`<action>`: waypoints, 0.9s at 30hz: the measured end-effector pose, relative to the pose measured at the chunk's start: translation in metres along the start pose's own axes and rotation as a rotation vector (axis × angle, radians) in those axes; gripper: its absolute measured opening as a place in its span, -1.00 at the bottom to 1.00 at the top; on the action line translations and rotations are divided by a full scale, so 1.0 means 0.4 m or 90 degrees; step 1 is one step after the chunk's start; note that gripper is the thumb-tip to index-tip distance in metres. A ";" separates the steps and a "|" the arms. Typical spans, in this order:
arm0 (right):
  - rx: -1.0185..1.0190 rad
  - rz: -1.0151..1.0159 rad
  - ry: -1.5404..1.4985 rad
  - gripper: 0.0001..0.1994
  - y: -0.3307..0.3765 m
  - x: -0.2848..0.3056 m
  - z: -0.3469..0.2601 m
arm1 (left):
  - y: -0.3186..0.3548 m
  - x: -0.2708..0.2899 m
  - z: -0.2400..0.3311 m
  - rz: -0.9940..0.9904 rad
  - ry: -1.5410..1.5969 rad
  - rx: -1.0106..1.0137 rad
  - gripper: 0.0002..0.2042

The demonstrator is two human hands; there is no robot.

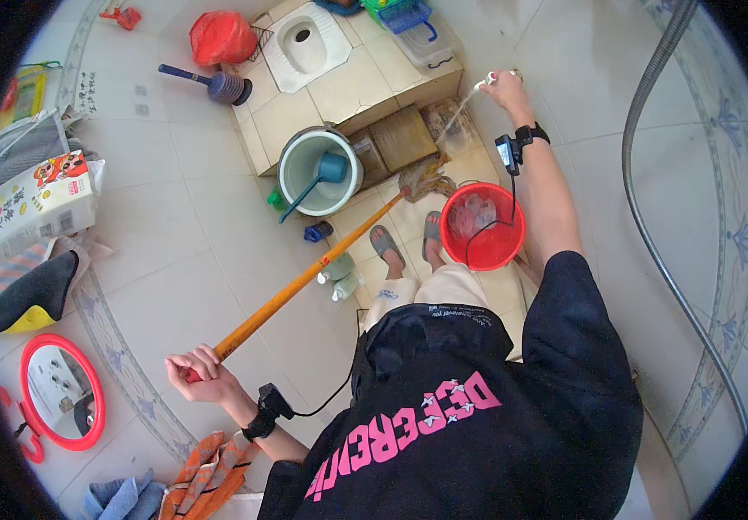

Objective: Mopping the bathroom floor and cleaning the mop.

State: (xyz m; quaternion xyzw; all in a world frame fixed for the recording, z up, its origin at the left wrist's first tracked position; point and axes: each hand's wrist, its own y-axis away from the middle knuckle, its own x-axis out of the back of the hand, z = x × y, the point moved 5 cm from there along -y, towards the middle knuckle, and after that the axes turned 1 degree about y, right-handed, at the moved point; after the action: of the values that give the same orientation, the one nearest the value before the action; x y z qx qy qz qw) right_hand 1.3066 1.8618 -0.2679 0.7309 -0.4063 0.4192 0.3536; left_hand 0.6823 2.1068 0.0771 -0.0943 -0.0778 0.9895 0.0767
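My left hand [203, 374] is closed round the end of a mop's orange wooden handle [304, 279]. The handle slants away to the mop's stringy, greyish-brown head [427, 178], which rests on the tiled floor beside the raised step. At the right wall, my right hand [508, 94] has its fingers closed on a small white tap [486, 81], partly hidden by them. A thin stream of water [456, 119] runs down from the tap to the wet floor corner beyond the mop head.
A red bucket [518, 227] with clear plastic inside stands by my feet. Left of the mop head is a pale bucket [291, 173] holding a blue dipper [332, 168]. A squat toilet [315, 54] and plunger [225, 87] lie farther off. A metal hose [632, 182] hangs at right.
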 end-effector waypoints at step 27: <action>-0.076 -0.082 0.137 -0.55 0.004 0.010 -0.027 | 0.039 -0.033 0.004 -0.030 0.013 -0.010 -0.66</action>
State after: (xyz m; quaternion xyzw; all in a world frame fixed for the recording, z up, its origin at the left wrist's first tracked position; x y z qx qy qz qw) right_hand 1.3030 1.8691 -0.2598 0.6839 -0.3428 0.4464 0.4642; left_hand 0.6925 2.0892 0.0785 -0.1034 -0.0867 0.9858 0.0999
